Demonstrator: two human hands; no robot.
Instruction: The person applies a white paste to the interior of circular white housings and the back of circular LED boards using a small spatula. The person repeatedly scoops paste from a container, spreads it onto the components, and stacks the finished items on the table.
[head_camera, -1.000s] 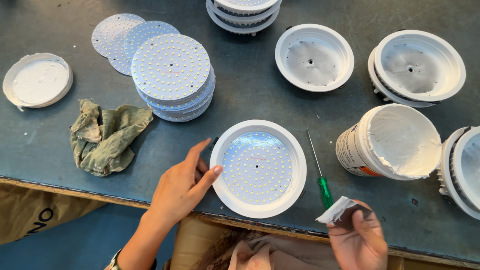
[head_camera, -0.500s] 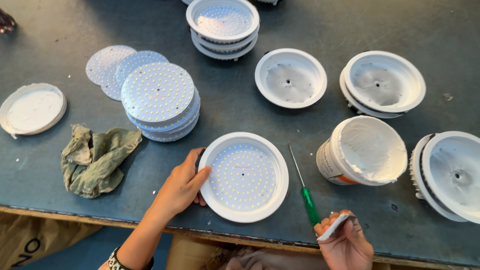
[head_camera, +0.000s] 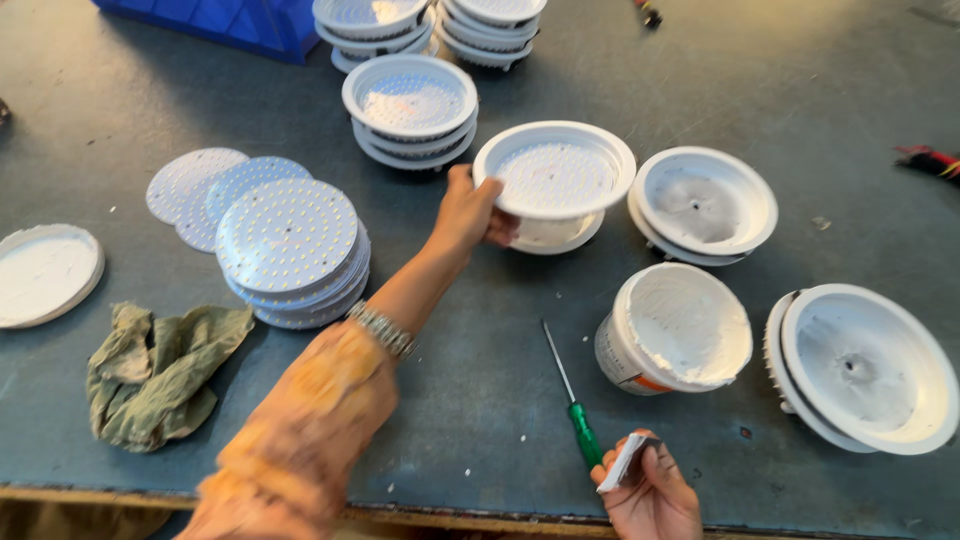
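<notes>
Left hand (head_camera: 470, 212): I've got fingers pinched on the rim of the white LED housing (head_camera: 555, 170), held over another housing, left of the paste tub (head_camera: 675, 340).
Right hand (head_camera: 650, 492): curled round a small white scraper (head_camera: 622, 462), near the tub.
Handling: looks light, stiff; rim grip, LEDs probably fragile.
</notes>
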